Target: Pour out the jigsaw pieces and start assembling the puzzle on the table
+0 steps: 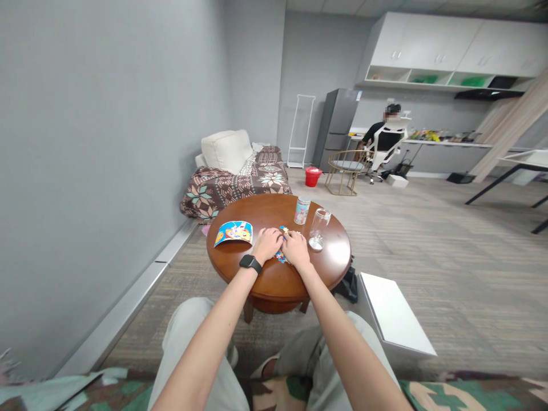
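A heap of small colourful jigsaw puzzle pieces lies on the round brown table, partly hidden under my hands. My left hand rests over the heap's left side, palm down with fingers stretched out. On the right side my right hand touches the pieces, its fingers spread and slightly bent. To the left lies a curved picture sheet with a cartoon print. Behind my right hand stands a printed can. Right of that hand is a clear jar with a silvery disc at its bottom end.
A sofa with a patterned cover stands beyond the table. A white box is on the floor at right, near a black bag. Farther back are a red bucket, a wire chair and a seated person.
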Available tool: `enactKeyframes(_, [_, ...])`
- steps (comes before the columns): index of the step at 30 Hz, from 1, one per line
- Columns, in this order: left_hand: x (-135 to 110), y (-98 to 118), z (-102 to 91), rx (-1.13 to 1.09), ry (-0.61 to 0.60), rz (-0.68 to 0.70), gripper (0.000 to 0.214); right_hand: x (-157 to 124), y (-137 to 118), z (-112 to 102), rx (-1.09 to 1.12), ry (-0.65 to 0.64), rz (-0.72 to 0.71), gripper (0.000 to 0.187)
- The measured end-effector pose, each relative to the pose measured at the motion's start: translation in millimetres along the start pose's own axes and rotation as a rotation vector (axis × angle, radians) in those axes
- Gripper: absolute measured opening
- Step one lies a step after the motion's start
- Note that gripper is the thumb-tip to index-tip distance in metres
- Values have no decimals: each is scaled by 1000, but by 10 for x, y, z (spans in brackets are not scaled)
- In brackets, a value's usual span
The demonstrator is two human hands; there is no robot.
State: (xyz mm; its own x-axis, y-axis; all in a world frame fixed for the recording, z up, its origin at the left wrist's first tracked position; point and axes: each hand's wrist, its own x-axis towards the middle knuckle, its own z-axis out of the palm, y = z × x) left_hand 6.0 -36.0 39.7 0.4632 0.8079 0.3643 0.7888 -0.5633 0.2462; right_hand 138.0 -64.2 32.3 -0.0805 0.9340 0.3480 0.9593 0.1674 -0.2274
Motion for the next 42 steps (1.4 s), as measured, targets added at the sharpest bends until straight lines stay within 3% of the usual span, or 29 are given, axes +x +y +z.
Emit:
enactKeyframes(16, [0,9,-26,-25,-9,-15,32,-1,3,42,49,34,45,35])
enactKeyframes(31, [2,2,-25,-21,-12,22,29,0,9,6,49,18,-9,37])
enactKeyframes(37, [0,22,-58,-18,-20,-1,27,5,2,-11,155,19,-90,39])
enactKeyframes(42, [0,29,-77,-10,-2,-38,25,21,35,68,404,89,-76,38])
